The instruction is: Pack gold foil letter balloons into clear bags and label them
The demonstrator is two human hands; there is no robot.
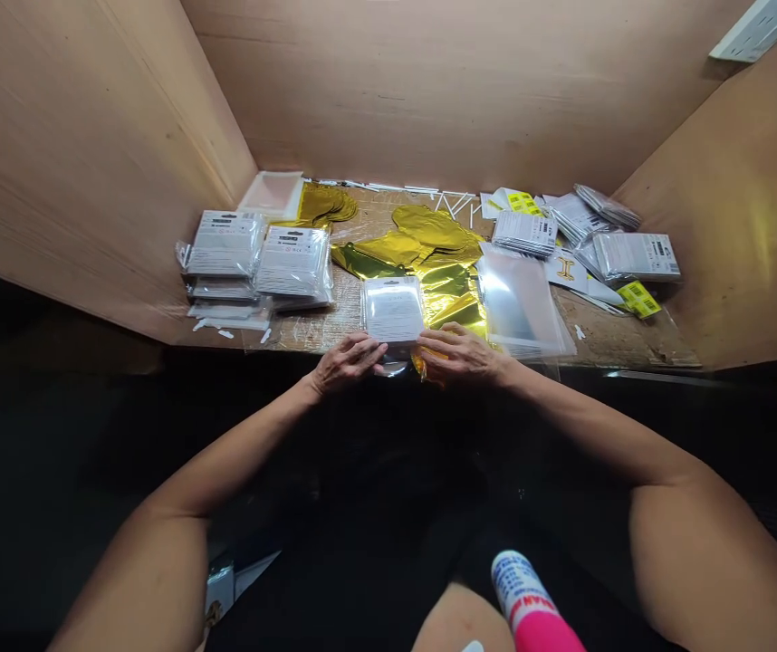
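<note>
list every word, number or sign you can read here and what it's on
Gold "II"-like sign: on a card.
Red and blue lettering on the white-and-pink cylinder: too blurred to read surely.
Print on the centre pack and left-hand stacks: too small.
Marks on the yellow labels: too small.

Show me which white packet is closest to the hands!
The front-middle packet, with the left hand at its lower left corner and the right hand at its lower right; the other white packets lie farther off, left and right.
</note>
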